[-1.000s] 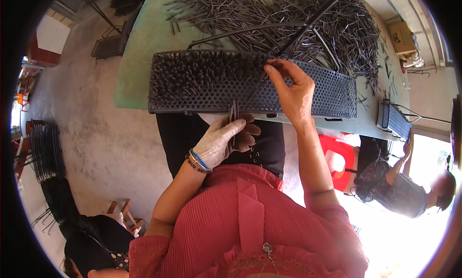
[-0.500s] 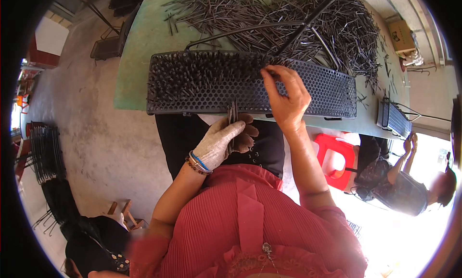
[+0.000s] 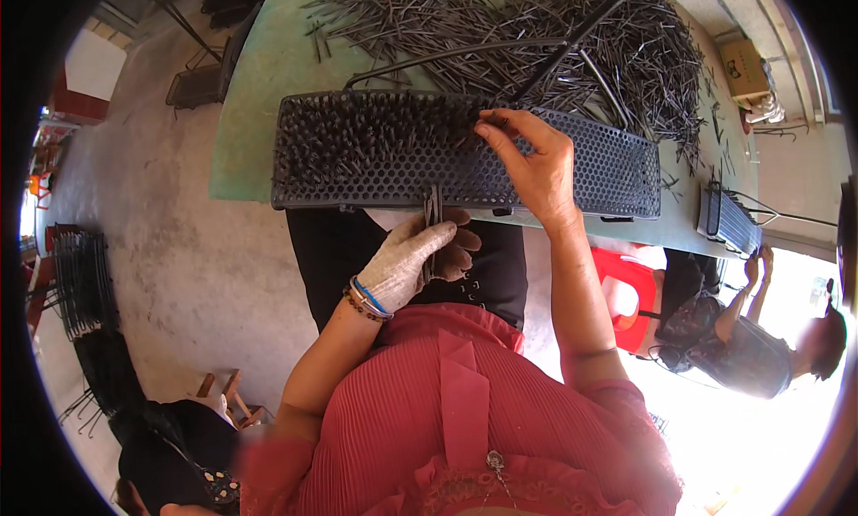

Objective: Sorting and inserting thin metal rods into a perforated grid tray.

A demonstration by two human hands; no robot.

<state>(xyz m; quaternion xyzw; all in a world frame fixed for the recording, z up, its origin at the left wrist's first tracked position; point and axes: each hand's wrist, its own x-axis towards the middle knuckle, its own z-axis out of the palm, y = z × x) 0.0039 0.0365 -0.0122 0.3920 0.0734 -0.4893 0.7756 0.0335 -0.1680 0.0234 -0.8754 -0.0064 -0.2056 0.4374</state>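
Green tabletop bears a perforated rack beneath the right hand

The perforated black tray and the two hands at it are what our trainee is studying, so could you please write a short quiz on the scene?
1. Which hand holds the bundle of thin dark strips?

2. True or false: the right end of the perforated black tray is densely filled.

3. Where does the heap of loose dark strips lie?
A) In a cardboard box
B) On the green table
C) On a stool

Key:
1. The gloved left hand.
2. False; upright strips crowd its left part instead.
3. B.
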